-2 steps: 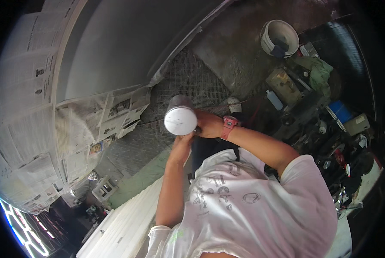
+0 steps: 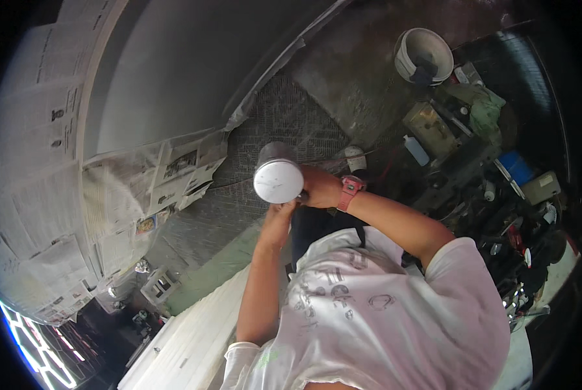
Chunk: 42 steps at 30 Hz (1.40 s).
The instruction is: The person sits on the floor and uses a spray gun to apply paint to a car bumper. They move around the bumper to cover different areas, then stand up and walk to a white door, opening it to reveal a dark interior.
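A spray gun with a round cup and white lid (image 2: 278,182) is held out in front of my body, its gun body mostly hidden under the cup. My right hand (image 2: 321,186), with a red watch at its wrist, is closed round the gun just right of the cup. Below the lid, my left hand (image 2: 282,212) is closed against the gun's near side, most of its fingers covered by the cup. Ahead and to the left stands a smooth grey panel (image 2: 167,71), edged with masking newspaper (image 2: 122,188).
A white bucket (image 2: 404,62) with a dark cloth stands far right. Nearer lie a metal can (image 2: 429,128), a white bottle (image 2: 416,151), a green cloth (image 2: 486,110) and cluttered tools. A white cup (image 2: 354,158) is on the floor. White ribbed panel (image 2: 180,331) lies at lower left.
The spray gun and both my hands have shifted slightly to the right. The grip looks the same.
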{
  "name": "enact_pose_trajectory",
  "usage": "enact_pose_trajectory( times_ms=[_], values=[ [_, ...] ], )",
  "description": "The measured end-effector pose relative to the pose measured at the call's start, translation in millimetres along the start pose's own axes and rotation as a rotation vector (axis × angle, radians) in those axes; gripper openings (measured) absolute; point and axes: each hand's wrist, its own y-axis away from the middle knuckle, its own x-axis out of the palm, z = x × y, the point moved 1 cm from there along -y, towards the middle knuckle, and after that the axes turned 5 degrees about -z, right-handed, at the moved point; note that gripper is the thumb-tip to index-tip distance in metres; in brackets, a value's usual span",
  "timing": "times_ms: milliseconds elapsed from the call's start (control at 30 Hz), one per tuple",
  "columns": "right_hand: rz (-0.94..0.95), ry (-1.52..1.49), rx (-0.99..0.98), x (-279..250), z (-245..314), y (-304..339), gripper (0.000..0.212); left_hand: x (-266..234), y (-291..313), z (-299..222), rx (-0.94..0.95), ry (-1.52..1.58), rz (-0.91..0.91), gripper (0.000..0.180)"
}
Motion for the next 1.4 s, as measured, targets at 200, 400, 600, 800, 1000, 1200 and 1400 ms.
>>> enact_pose_trajectory(
  times_ms=[200,400,600,800,1000,1200,1400],
  values=[
    [-0.089,-0.117,0.190,-12.2,-59.7,-2.2,0.056,22.6,-44.5,37.0,-0.124,0.044,0.051,0.065],
    [-0.342,-0.117,0.206,-6.4,-108.4,-27.1,0.059,37.6,-130.0,77.0,-0.209,0.374,-0.004,0.037],
    [-0.494,-0.152,0.156,10.9,-138.1,-57.7,0.046,20.6,-169.6,93.6,-0.181,0.474,-0.013,0.040],
    [-0.283,-0.273,0.204,62.1,-138.9,-95.0,0.050,-24.7,-181.7,113.1,-0.160,0.443,-0.149,0.057],
    [-0.153,-0.400,0.339,70.4,-141.7,-120.5,0.055,-43.7,-193.4,113.5,-0.216,0.621,-0.089,0.057],
    [-0.565,-0.245,0.323,18.8,-173.5,-119.2,0.052,-18.5,-267.4,96.1,-0.247,0.522,0.114,0.041],
    [-0.910,-0.217,0.287,-19.9,-183.3,-83.5,0.061,26.7,-298.9,48.9,-0.321,0.280,0.327,0.038]
  ],
)
